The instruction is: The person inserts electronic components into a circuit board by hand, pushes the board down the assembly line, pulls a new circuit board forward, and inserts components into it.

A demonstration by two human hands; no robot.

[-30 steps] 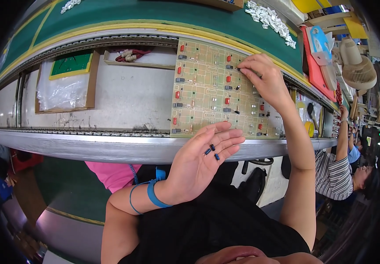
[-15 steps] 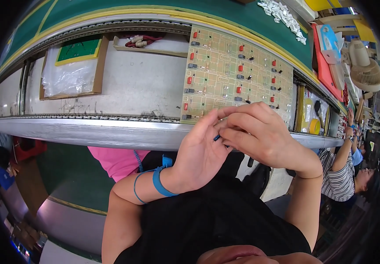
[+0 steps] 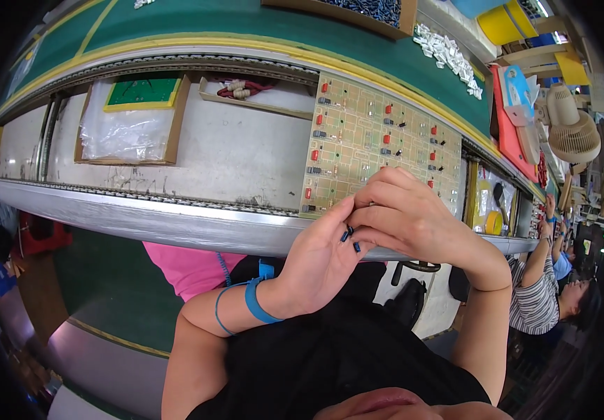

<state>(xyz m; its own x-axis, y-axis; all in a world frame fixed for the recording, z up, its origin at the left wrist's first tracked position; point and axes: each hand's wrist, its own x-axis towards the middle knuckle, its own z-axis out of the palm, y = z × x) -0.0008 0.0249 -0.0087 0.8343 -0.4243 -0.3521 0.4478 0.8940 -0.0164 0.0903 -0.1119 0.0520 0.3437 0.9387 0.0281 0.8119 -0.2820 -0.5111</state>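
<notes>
Small dark blue cylindrical capacitors point(image 3: 357, 247) rest in my cupped left hand point(image 3: 316, 269), whose palm is turned up. My right hand point(image 3: 414, 220) bends over it, its fingertips drawn together and meeting the left fingers. What lies between those right fingertips is mostly hidden, though a dark blue piece shows beside them. Both hands are over the near rail, at the lower edge of a tan circuit board panel point(image 3: 351, 129). Red and black parts stand in rows on the panel, and my hands cover some of its lower part.
Beyond the panel, a cardboard box point(image 3: 407, 19) holds many dark blue capacitors, beside a pile of white parts point(image 3: 449, 56). A metal rail point(image 3: 176, 217) runs along the near side. Left lies a carton point(image 3: 176, 126) with plastic bags and a green board. A co-worker point(image 3: 533, 280) sits right.
The view has shifted, bringing the capacitor box into sight. My hands stay together near the panel's lower edge; the dark blue pieces in the left palm show more plainly.
</notes>
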